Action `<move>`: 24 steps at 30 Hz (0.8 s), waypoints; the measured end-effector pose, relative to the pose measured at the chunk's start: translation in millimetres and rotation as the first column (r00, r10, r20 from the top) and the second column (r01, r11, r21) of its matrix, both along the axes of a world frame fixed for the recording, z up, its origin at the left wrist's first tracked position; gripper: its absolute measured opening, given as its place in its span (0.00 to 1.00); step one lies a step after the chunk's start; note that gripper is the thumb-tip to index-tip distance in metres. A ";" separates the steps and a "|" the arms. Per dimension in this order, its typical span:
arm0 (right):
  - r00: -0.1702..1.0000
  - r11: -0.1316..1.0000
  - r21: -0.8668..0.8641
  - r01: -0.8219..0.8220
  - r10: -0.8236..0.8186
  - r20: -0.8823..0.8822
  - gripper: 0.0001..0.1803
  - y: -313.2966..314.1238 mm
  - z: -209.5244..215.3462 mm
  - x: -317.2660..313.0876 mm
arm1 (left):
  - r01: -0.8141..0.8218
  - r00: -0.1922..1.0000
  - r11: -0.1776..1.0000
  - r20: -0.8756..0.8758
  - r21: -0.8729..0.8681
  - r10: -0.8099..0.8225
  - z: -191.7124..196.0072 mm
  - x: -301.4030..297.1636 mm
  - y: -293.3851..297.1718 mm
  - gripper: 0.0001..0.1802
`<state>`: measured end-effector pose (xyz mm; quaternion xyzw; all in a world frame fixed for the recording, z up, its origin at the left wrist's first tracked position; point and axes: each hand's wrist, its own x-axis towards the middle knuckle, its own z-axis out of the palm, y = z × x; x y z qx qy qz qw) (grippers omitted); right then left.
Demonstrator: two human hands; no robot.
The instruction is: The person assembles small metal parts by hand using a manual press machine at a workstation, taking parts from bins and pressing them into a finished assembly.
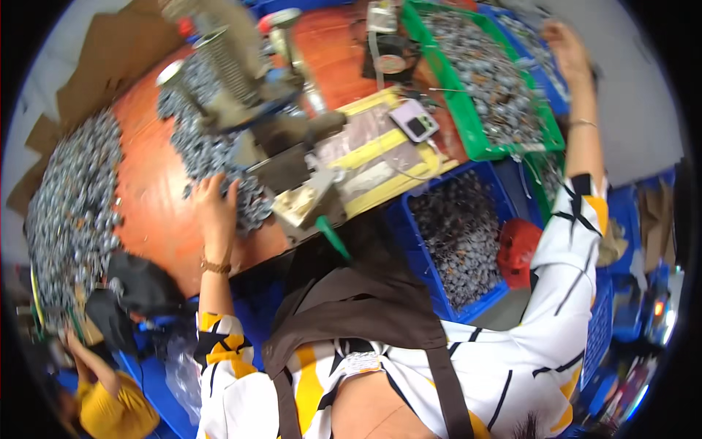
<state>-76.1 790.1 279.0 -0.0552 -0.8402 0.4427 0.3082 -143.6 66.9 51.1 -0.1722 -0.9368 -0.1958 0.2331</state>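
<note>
My left hand (214, 203) rests at the near edge of a pile of small grey parts (191, 143) on the red-orange table. Its thumb and fingers are spread, and I see nothing held in them. Close by on its right stands a hand press (274, 146) with a coil spring, lever handles and a pale block at its front. My right hand (567, 51) is stretched out to the far right, above a blue bin (545, 62) of small parts beside a long green tray (468, 139). Motion smears its fingers, so whether it holds anything is unclear.
A blue bin (439, 282) of small parts stands before the table, beside a red object (518, 252). A lilac phone (414, 119) lies on a yellow-striped board (365, 179). Another grey heap (73, 197) covers the left side. A person in yellow (117, 410) works lower left.
</note>
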 end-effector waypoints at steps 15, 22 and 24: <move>0.988 0.913 -0.403 -0.056 -0.006 -0.153 0.13 -72.7 -20.3 7.4 | 0.343 0.932 0.824 -0.055 0.451 -0.358 7.6 63.0 29.3 0.12; 0.995 0.982 -0.159 -0.101 0.103 0.003 0.13 -38.7 -28.9 2.3 | 0.376 0.898 0.780 0.008 0.500 -0.439 -1.7 71.5 58.4 0.12; 0.938 0.868 -0.355 -0.348 0.317 -0.144 0.13 -46.4 -27.0 1.2 | 0.402 0.893 0.777 -0.022 0.484 -0.449 -3.4 71.0 65.8 0.11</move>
